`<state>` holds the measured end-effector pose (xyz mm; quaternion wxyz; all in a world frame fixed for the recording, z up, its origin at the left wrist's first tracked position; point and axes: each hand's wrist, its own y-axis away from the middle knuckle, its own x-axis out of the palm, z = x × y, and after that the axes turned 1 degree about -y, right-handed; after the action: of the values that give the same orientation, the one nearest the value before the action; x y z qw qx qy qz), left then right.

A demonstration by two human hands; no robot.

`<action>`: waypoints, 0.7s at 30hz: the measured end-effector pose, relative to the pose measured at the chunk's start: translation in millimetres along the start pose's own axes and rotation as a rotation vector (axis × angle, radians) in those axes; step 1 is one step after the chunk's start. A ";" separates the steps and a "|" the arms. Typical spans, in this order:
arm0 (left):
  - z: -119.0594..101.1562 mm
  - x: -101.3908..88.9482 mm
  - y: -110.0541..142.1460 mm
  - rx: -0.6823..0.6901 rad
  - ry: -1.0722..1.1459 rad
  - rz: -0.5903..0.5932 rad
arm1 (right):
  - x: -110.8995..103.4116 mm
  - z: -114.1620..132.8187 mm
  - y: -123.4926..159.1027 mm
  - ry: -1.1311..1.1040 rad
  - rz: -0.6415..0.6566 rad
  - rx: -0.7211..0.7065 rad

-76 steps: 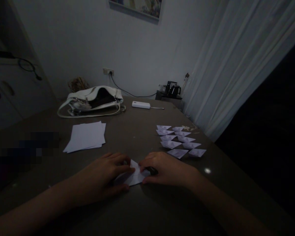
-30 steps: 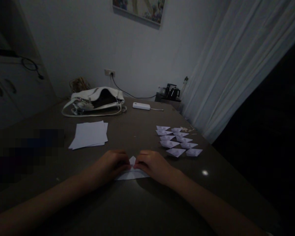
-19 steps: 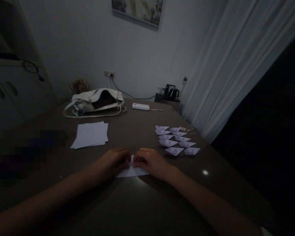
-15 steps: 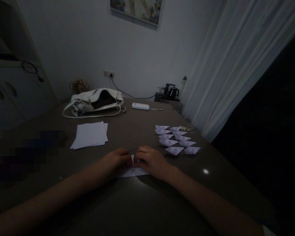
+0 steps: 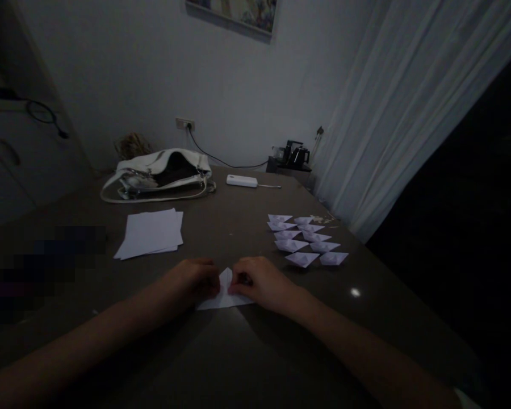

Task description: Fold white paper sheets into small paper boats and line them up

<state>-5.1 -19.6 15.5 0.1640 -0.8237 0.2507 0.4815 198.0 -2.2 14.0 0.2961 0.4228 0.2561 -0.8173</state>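
Observation:
A folded sheet of white paper [image 5: 225,296] lies on the dark table in front of me, its peak pointing away and its long edge towards me. My left hand [image 5: 198,279] is closed on its left side, fingers curled at the slope. On the other side, my right hand [image 5: 255,281] pinches the paper close to the middle, with thumb and forefinger together. Part of each slope is hidden under the fingers. Several white paper boats [image 5: 302,259] stand in two rows beyond my right hand.
A stack of white paper sheets [image 5: 151,233] lies to the left. Farther back are a white handbag [image 5: 162,173] and a white power bank [image 5: 242,181] with a short cable. A black kettle [image 5: 298,156] stands past the table's far end, near a white curtain [image 5: 366,125].
My hands have drawn slightly apart, and more of the folded paper's middle and peak shows between them. The whole view has shifted a little.

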 end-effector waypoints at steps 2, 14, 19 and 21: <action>3.0 -3.5 1.6 -0.028 0.010 0.025 | -10.8 -2.1 3.5 0.019 0.048 0.038; 13.1 -28.0 13.5 -0.018 0.018 0.168 | -35.5 -17.2 12.4 0.025 0.163 0.067; -0.4 -7.1 5.6 -0.052 -0.214 0.010 | -34.4 -7.9 13.5 0.002 0.183 -0.066; -5.9 -0.9 4.2 -0.087 -0.307 0.008 | -25.9 -1.6 12.8 0.032 0.129 -0.076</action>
<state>-3.6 -25.8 19.0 0.1628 -0.7458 0.2049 0.6127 219.9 -3.1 32.8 0.3600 0.4398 0.2639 -0.7793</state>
